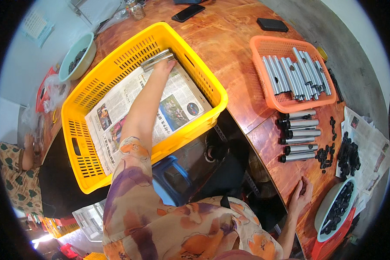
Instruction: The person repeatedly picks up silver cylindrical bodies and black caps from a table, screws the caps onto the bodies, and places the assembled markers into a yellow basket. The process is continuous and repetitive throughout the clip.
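Note:
My left hand [164, 66] reaches into a yellow plastic basket [160, 152] lined with newspaper [138, 93]. Its fingers are closed on shiny metal tubes [154, 60] at the far end of the basket; my hand partly hides them. By the table's near right edge rests my right hand [300, 197], fingers curled in; a dark spot shows between them, too small to name. Beyond it lies a row of metal tubes [301, 135] with black caps on their left ends. Small loose black caps [325, 157] are scattered beside that row.
An orange basket [258, 71] holds several metal tubes. At the right, a pale bowl [318, 216] of black parts stands near more black parts on newspaper [368, 138]. Another bowl [91, 54] is at the far left. A phone [188, 13] lies at the back. Another person's arm [28, 151] shows at left.

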`<state>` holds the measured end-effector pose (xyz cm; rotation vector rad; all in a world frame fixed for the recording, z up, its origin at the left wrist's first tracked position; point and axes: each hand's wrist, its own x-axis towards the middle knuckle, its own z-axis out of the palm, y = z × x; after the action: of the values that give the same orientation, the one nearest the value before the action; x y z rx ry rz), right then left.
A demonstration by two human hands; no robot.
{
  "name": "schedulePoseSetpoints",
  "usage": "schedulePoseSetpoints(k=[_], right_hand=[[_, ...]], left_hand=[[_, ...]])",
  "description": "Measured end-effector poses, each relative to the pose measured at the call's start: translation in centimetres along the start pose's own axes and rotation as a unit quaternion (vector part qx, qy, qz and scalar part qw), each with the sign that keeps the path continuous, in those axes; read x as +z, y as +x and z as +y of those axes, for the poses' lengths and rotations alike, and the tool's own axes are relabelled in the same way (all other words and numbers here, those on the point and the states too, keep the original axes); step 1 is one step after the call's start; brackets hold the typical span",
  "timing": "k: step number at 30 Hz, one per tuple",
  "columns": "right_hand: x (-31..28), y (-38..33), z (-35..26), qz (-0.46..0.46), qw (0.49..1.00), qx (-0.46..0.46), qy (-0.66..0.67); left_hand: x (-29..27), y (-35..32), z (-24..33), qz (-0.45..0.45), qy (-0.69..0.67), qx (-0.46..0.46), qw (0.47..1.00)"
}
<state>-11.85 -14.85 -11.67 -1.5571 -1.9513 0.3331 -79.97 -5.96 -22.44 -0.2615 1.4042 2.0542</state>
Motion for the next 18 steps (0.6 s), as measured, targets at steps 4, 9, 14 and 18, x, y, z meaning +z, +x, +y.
schedulePoseSetpoints(k=[4, 9, 14, 18], right_hand=[[-0.2, 0.6, 0.0, -0.013, 1.000, 0.017, 0.012], [-0.3, 1.5, -1.4, 0.014, 1.000, -0.012, -0.002], [-0.5, 0.8, -0.2, 0.042, 0.999, -0.007, -0.018], [-1.1, 0.7, -0.4, 0.019, 0.999, 0.030, 0.004]], left_hand=[[-2.9, 9.0, -0.1, -0.084, -0.022, 0.013, 0.996], [4.8, -11.1, 5.5, -0.138, 0.169, 0.232, 0.948], [12.2, -34.4, -0.1, -0.492, 0.289, 0.396, 0.720], [12.3, -42.3, -9.3, -0.595, 0.450, 0.547, 0.381]])
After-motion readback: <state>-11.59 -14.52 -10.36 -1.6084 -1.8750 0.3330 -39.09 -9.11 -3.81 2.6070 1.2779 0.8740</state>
